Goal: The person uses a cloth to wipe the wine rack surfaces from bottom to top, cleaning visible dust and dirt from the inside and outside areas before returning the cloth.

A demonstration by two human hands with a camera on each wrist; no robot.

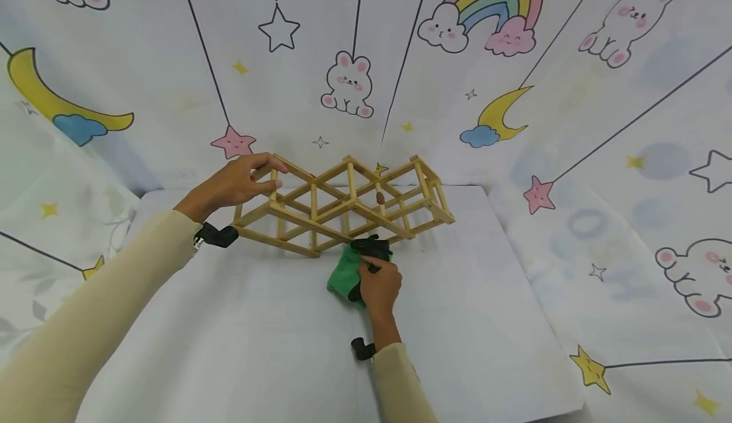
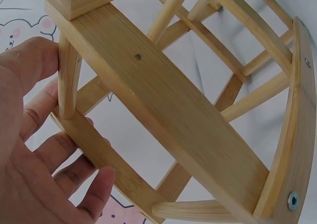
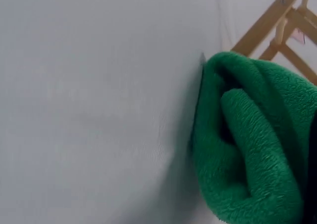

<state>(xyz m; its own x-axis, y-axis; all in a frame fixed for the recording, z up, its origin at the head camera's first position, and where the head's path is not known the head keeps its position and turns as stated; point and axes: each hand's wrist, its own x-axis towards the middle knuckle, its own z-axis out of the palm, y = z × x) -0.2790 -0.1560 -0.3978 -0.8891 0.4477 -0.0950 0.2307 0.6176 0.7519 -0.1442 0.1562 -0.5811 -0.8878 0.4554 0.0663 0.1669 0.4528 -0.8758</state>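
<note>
A folding lattice rack of light wooden slats and round dowels stands at the back of the white surface. My left hand grips its left end. In the left wrist view, the thumb is at an upright dowel and the other fingers curl behind a lower slat. Low at the rack's front, my right hand holds a bunched green cloth with a black part against the lower slats. The right wrist view shows the plush, folded cloth close to a slat; the right fingers are hidden there.
A white tabletop spreads in front of the rack. Behind and beside it hangs a white sheet printed with rabbits, stars and moons. Black camera mounts sit at both wrists.
</note>
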